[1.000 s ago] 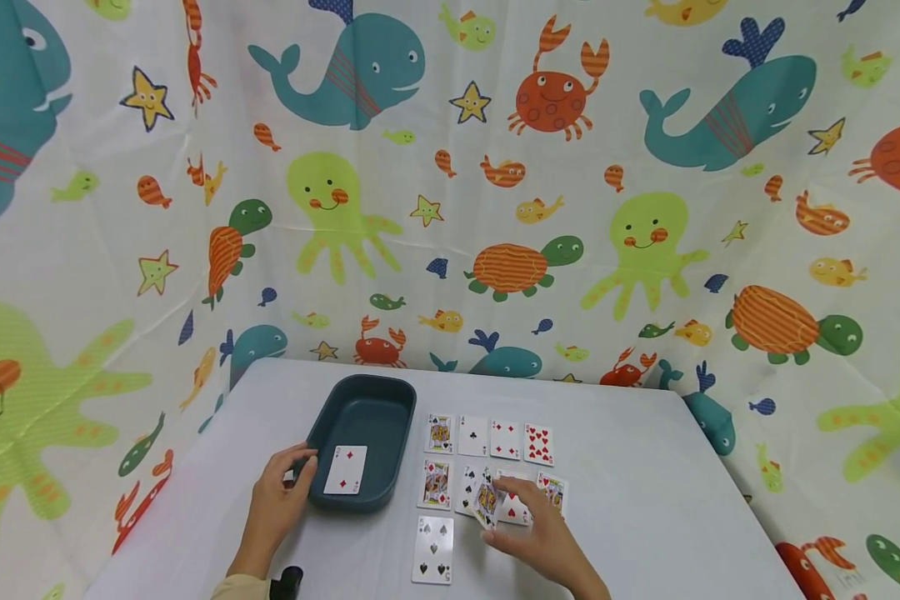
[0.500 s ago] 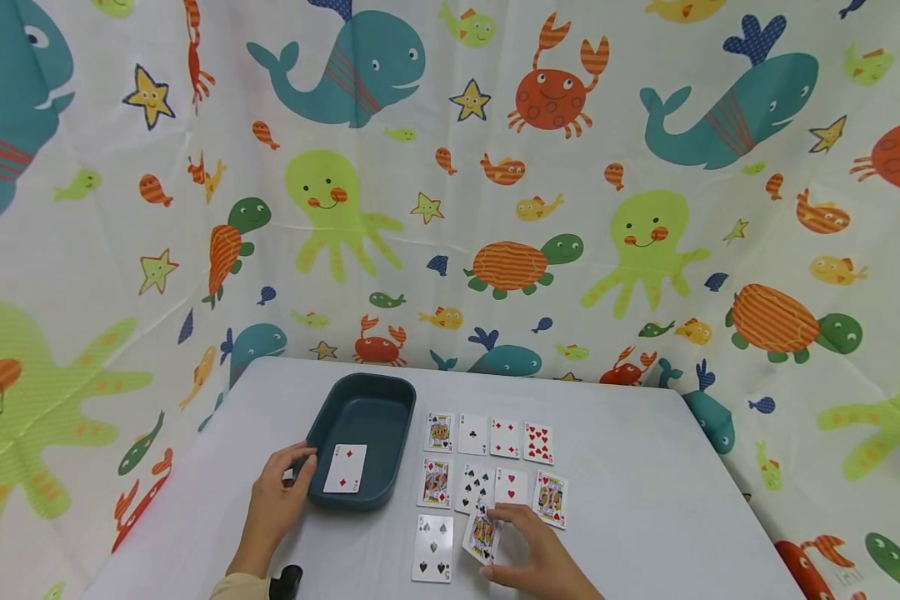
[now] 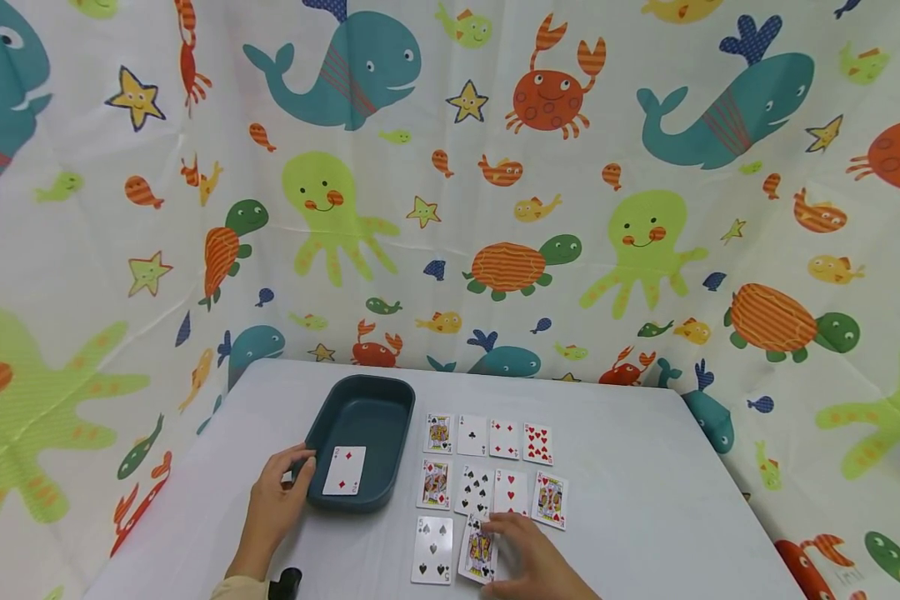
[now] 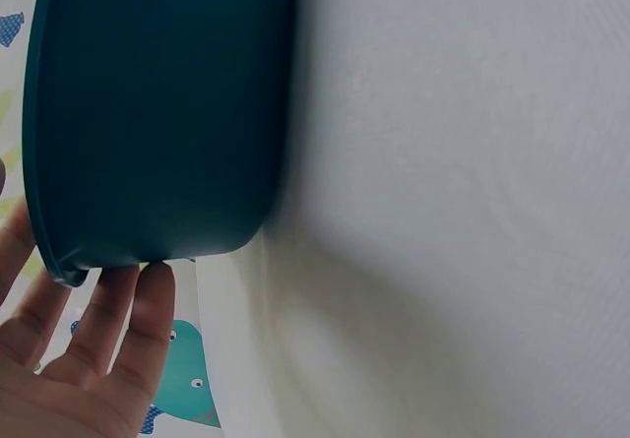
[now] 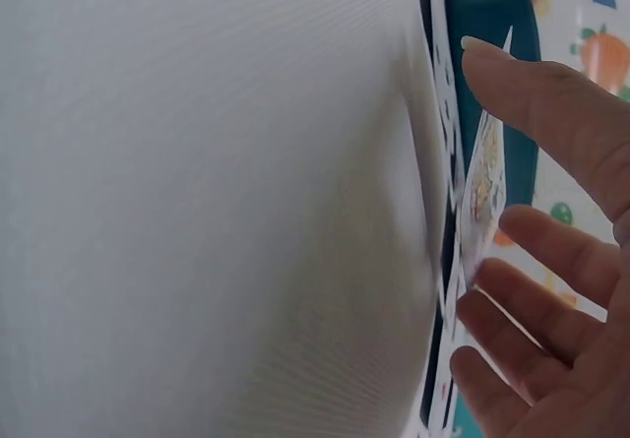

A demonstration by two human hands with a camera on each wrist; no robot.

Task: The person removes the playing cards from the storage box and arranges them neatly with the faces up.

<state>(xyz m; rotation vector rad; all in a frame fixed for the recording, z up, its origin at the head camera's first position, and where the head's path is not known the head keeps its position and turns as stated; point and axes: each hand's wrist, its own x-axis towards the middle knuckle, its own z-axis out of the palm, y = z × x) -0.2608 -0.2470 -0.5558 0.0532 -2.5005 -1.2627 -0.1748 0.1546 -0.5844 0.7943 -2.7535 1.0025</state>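
My left hand (image 3: 281,492) holds the near left rim of a dark teal tray (image 3: 401,417). Its fingers (image 4: 103,330) reach under the lip against the outer wall in the left wrist view. Inside the tray lies a two of diamonds (image 3: 344,471). At the near row of cards, my right hand (image 3: 532,558) pinches a black-suited face card (image 3: 478,552) by its edges, between thumb and fingers. That card is slightly tilted just right of a five of spades (image 3: 432,550); in the right wrist view the card (image 5: 484,182) stands edge-on.
Two rows of face-up playing cards lie beyond my right hand, among them a black king (image 3: 439,433), a ten of hearts (image 3: 538,443) and a red face card (image 3: 551,500). A white cloth (image 3: 630,500) covers the table. Printed sea-animal curtains hang behind it.
My right hand has drawn the face card toward me and left, from over the second row to beside the five of spades, lowering it flatter. My left hand stays on the tray.
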